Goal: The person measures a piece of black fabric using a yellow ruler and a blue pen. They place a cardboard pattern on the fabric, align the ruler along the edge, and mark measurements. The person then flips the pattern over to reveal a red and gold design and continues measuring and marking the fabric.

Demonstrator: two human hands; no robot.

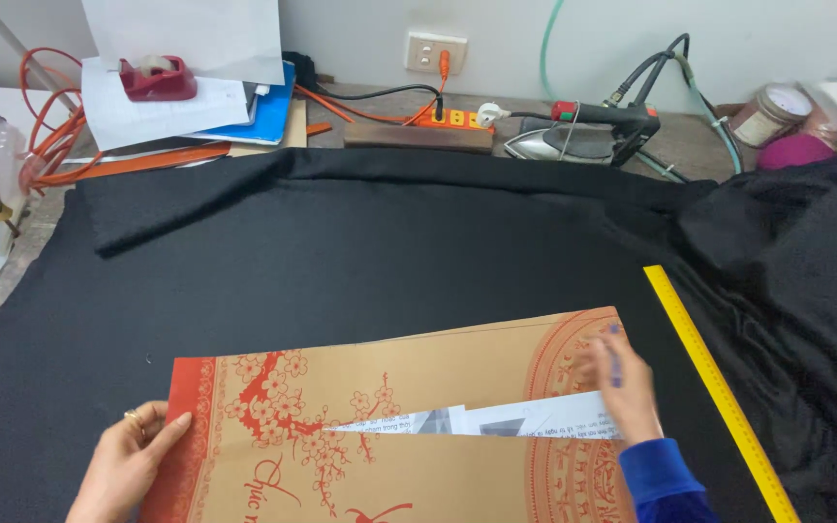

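Our left hand (128,460), fingers flat, pins the tan-and-red paper pattern (409,407) at seven o'clock on the black fabric (341,252). Our right hand (622,387) pinches a pen (614,368) at four o'clock; uneven pressure could skew the pattern.

Your left hand (128,463) wears a gold ring on one finger, and its wrist is bare of any sleeve. Your right hand (624,387) comes out of a bright blue sleeve (661,480) with a snug cuff at the wrist.
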